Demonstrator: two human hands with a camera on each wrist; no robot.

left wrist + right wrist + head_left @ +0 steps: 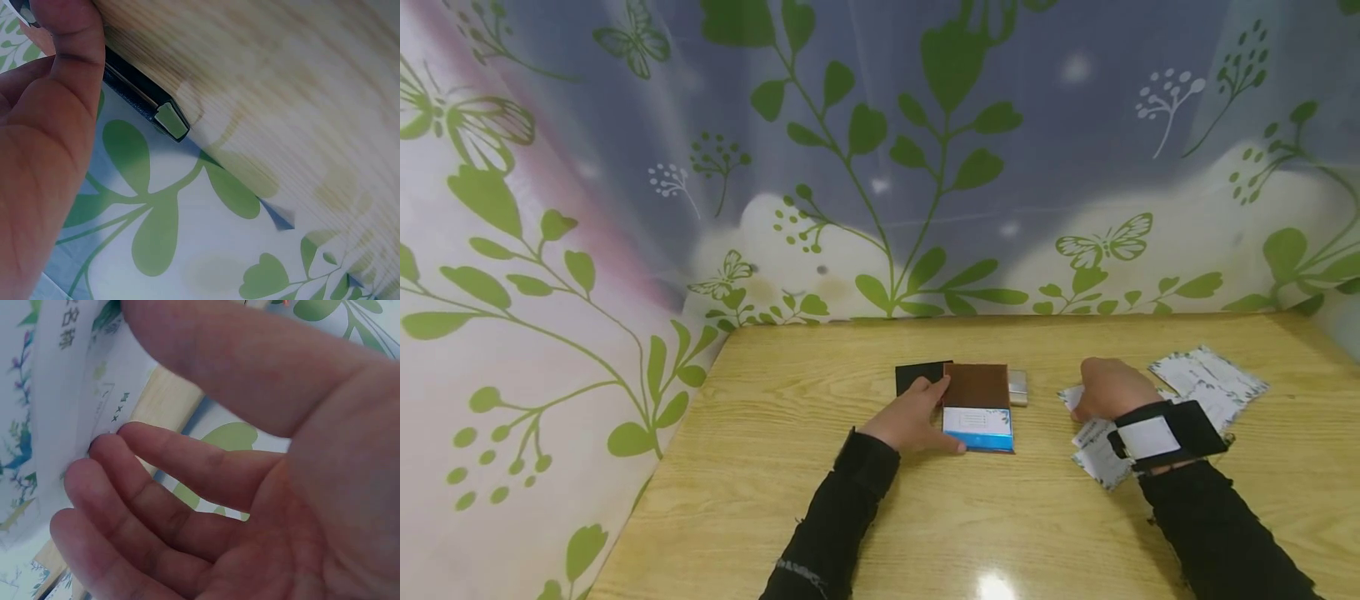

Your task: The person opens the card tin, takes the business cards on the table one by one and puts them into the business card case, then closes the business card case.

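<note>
A small open card case [976, 387] lies on the table, brown in its upper part, with a shiny blue strip and a floral-printed white card [976, 419] in its lower part. My left hand [917, 417] grips its left side, thumb at the lower edge and fingers higher up. The left wrist view shows a dark edge with a shiny end [172, 120] beyond the fingers. Over on the right, my right hand [1116, 390] pinches floral-printed paper cards [62, 394] between thumb and fingers. Part of these cards is hidden behind the hand.
More printed cards [1210, 383] lie spread right of my right hand, and others [1102, 458] lie below it. A flat black piece [921, 375] sits behind the case's left side; a silver piece [1018, 388] juts out at its right. A leaf-patterned curtain [887, 167] borders the wooden table.
</note>
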